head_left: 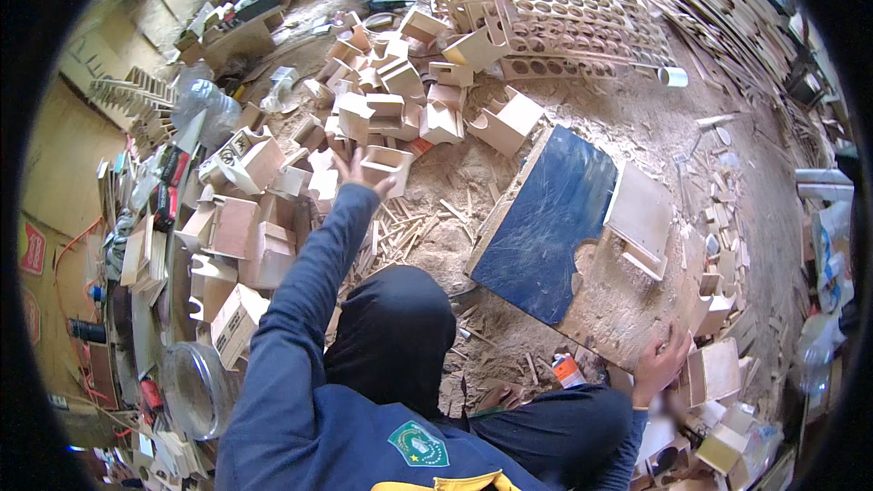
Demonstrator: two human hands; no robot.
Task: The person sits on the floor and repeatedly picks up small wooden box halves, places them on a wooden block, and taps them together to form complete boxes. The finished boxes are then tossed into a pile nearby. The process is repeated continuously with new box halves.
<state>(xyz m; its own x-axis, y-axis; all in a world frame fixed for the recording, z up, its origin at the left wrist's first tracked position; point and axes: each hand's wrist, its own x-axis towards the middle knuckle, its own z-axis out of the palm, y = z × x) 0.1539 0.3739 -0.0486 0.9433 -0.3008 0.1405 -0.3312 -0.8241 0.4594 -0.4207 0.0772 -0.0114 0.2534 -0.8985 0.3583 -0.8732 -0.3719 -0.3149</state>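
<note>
My left hand (pixel 366 180) reaches forward with its fingers apart, beside a small open-fronted wooden box (pixel 386 162) at the near edge of a pile of similar boxes (pixel 400 82). Whether the fingertips touch that box, I cannot tell. My right hand (pixel 662 364) rests with spread fingers on the near right edge of a work board (pixel 591 314). The far left part of this board is covered by a scratched dark blue panel (pixel 555 218). On its right side lies a pale wooden piece (pixel 639 214) with a flat face and a raised edge.
Wood offcuts (pixel 400 232) and sawdust litter the floor. More wooden boxes (pixel 232 227) crowd my left, near a clear plastic jar (pixel 195 389). Panels with round holes (pixel 582 23) lie at the back, with stacked strips (pixel 737 9) beyond. An orange-and-white packet (pixel 568 370) is near my knee.
</note>
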